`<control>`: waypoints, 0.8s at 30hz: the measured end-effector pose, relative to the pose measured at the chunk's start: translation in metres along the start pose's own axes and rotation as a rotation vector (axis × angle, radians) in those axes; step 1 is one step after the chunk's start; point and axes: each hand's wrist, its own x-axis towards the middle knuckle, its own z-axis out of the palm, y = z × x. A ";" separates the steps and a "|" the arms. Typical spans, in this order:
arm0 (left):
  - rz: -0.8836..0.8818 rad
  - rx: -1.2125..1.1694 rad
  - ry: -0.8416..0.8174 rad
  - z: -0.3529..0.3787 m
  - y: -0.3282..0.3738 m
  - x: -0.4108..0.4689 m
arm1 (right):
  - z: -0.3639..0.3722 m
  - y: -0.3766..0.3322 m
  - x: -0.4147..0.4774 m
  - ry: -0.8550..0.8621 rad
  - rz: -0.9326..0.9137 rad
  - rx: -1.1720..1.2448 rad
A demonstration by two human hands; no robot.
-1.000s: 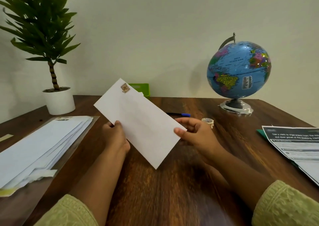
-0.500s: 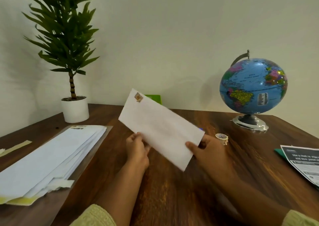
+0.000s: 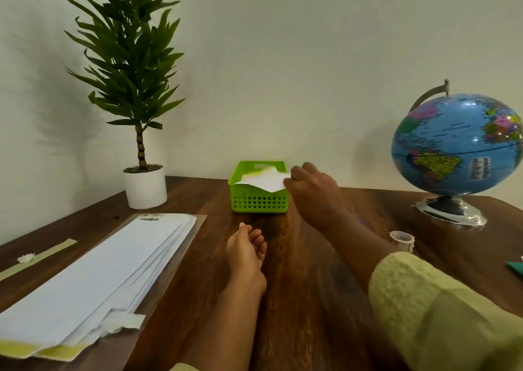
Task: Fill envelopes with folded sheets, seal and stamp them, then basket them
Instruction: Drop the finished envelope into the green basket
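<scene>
Table (image 3: 297,300): dark wood, strong grain, polished sheen.
Basket (image 3: 259,202): bright green plastic, smooth, slight gloss, lattice walls.
Envelope (image 3: 264,182) in basket: white paper, matt.
Envelope stack (image 3: 93,280): same matt white paper, lying on clear glossy plastic wrapper (image 3: 181,246).
Globe (image 3: 452,144): glossy plastic-looking skin, bright light spots.
Globe base (image 3: 452,213) and arc (image 3: 427,96): shiny chromed metal.
Plant pot (image 3: 145,188): white, smooth, matt.
Tape roll (image 3: 402,239): translucent, glossy.
Sleeve (image 3: 441,308): pale green cloth, rough nubbly weave.
Wall (image 3: 283,59): plain, matt.

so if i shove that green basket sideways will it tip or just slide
Likely slides rather than tips: the green basket sits low and wide on the smooth wooden table. Probably very light: thin perforated plastic holding only paper envelopes.
</scene>
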 end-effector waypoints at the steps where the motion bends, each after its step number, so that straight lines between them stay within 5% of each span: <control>1: 0.005 0.003 0.010 0.000 0.000 0.001 | 0.008 -0.003 0.003 -0.049 -0.004 -0.019; 5: 0.041 0.006 0.020 0.000 -0.004 0.005 | 0.040 -0.010 0.017 -0.167 0.073 0.011; 12: 0.056 -0.009 0.024 -0.001 -0.004 0.006 | 0.056 -0.016 0.037 -0.134 0.275 0.188; 24: 0.167 0.045 -0.026 0.005 -0.011 0.009 | 0.084 -0.028 0.040 -0.280 0.288 0.229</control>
